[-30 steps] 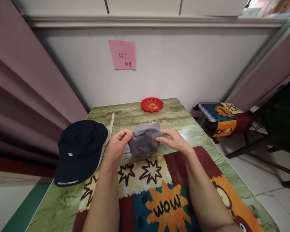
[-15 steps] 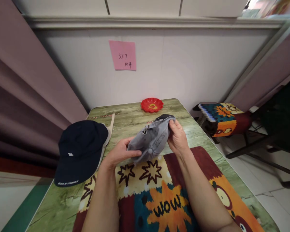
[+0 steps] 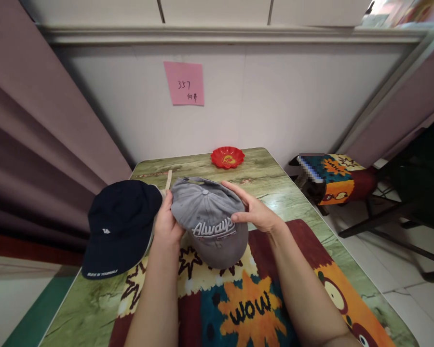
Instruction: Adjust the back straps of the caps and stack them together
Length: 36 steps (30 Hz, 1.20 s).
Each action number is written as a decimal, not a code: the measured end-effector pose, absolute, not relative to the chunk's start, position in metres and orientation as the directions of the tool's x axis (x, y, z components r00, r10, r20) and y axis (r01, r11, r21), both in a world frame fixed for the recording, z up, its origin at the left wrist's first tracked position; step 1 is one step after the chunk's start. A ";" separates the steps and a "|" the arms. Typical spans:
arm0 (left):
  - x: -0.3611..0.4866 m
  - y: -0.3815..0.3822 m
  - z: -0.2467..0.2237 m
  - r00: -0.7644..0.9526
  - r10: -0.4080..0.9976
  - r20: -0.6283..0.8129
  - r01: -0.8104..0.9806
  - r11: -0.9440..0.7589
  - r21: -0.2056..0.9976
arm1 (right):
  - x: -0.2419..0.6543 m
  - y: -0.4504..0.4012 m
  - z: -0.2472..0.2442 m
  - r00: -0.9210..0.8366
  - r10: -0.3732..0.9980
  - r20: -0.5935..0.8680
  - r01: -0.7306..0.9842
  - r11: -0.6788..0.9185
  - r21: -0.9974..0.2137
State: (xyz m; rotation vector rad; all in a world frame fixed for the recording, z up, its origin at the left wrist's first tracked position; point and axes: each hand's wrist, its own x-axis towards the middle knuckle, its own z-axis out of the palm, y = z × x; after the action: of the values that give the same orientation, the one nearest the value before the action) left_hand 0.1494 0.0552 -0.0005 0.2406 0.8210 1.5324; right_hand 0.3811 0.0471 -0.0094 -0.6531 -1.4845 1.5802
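Note:
A grey baseball cap (image 3: 210,212) with "Always" lettering is held up between both hands, its brim pointing down toward me. My left hand (image 3: 167,221) grips the cap's left edge; part of its fingers is hidden behind the fabric. On the other side, my right hand (image 3: 255,209) pinches the cap's right side, thumb on the front near the lettering and fingers at the back rim. A navy cap (image 3: 121,226) with a small white logo lies on the table to the left, close to my left hand.
A red scalloped dish (image 3: 227,157) stands at the far edge of the wood-patterned table (image 3: 191,168). Under my forearms lies a colourful "WOW" mat (image 3: 251,308). A pink note (image 3: 184,83) is stuck on the wall. To the right are a mat-covered stool (image 3: 342,178) and dark chair legs.
The grey cap, folded and crumpled before, has been turned and opened out so its lettered front and brim now show. My left hand moved slightly left; my right hand shifted lower along the cap.

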 end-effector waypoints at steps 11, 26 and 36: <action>0.148 0.042 -0.012 0.004 0.998 -0.070 -0.616 0.058 0.786 | 0.363 0.059 -0.031 -0.244 0.964 0.107 -0.491 -0.028 -0.870; 0.165 0.051 -0.032 -0.106 0.986 -0.132 -0.416 0.077 0.906 | 0.365 0.074 -0.064 -0.044 0.984 0.173 -0.092 0.168 -0.981; 0.141 0.058 -0.065 -0.234 0.892 -0.386 -0.039 0.388 0.921 | 0.390 0.082 -0.099 -0.086 0.966 -0.245 0.241 -0.218 -0.946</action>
State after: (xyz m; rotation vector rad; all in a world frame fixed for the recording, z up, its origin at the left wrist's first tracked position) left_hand 0.1410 0.0583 -0.0645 0.7878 1.5503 1.0640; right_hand 0.3898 0.0817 -0.0990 -1.5052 -1.3491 1.3544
